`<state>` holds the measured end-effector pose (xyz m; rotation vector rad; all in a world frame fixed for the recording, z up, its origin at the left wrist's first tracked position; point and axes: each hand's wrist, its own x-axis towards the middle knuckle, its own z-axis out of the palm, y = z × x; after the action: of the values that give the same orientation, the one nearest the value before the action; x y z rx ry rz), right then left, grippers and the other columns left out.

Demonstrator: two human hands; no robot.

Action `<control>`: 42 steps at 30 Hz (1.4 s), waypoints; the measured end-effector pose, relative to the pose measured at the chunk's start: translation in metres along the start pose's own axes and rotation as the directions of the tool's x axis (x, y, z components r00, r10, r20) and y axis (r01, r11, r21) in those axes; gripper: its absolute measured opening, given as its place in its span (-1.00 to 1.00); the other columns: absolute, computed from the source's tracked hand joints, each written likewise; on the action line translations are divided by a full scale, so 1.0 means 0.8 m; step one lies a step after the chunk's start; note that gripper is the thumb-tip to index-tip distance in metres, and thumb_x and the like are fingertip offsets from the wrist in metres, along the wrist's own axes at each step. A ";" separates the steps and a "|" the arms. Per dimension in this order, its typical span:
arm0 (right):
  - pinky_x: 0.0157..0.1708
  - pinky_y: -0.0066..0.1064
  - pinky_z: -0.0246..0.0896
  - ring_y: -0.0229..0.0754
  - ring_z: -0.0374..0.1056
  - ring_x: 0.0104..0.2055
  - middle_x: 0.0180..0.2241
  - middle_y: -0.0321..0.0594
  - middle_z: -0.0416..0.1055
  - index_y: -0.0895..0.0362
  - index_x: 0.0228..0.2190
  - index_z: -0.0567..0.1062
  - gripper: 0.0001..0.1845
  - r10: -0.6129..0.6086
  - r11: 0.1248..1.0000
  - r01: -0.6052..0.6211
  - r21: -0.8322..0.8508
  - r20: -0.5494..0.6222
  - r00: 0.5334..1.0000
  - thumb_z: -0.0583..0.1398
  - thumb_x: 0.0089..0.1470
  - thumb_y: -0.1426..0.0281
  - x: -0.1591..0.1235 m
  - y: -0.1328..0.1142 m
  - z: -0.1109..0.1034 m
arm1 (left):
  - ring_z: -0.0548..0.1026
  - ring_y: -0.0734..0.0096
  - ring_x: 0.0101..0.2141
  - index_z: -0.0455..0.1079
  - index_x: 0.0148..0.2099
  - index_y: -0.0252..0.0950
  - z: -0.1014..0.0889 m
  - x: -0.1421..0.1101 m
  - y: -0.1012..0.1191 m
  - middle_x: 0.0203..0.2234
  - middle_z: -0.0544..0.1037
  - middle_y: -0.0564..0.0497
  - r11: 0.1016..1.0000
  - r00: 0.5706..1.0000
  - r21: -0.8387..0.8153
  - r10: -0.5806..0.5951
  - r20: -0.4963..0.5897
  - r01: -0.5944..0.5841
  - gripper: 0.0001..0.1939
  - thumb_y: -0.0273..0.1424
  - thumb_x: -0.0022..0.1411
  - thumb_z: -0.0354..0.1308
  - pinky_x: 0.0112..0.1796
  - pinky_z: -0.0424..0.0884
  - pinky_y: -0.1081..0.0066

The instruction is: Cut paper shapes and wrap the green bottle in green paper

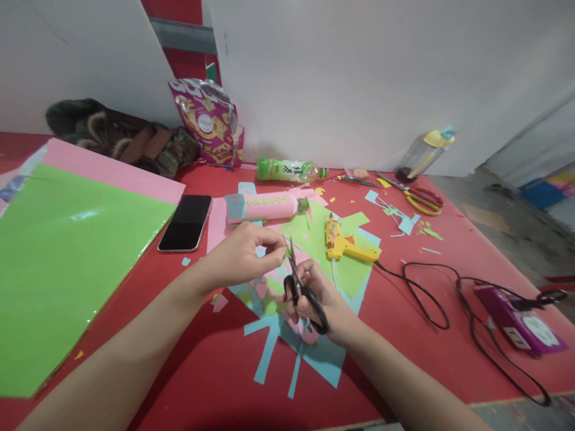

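My right hand [317, 296] grips black-handled scissors [294, 269], fingers in the loops and blades parted, pointing away from me. Close to the blade tips, my left hand [254, 254] pinches a small green scrap [288, 248], perhaps paper. Under both hands lie pink, green and light blue paper pieces [272, 305] with cut strips. Just beyond them a bottle wrapped in pink paper [265, 207] rests on its side, its green cap to the right. A yellow glue gun [344, 242] lies on green paper to the right of the scissors.
Green sheets [81, 257] and a black phone [186, 223] lie at left. Along the wall are a snack bag [209, 123], a green-labelled bottle [287, 170] and yellow-handled scissors [420, 200]. The glue gun's cord [426, 287] loops toward a purple power box [521, 320] at right.
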<state>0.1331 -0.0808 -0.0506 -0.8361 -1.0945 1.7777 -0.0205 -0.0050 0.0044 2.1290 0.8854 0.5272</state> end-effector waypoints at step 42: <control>-0.71 -0.54 0.06 -0.40 0.16 -0.62 -0.48 -0.42 0.09 0.03 -0.43 0.03 -0.53 -0.095 0.995 0.096 0.017 -0.085 0.992 0.18 -0.18 0.08 -0.001 0.002 0.002 | 0.17 0.67 -0.65 0.14 -0.66 -0.35 0.045 0.001 0.009 -0.75 0.20 0.18 0.969 0.948 -0.236 -0.139 -0.286 0.070 -0.79 -0.54 -0.01 -0.09 -0.58 0.14 0.64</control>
<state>0.1319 -0.0821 -0.0512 -0.8246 -1.0419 1.6575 0.0050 -0.0253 -0.0122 1.8137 1.0476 0.8702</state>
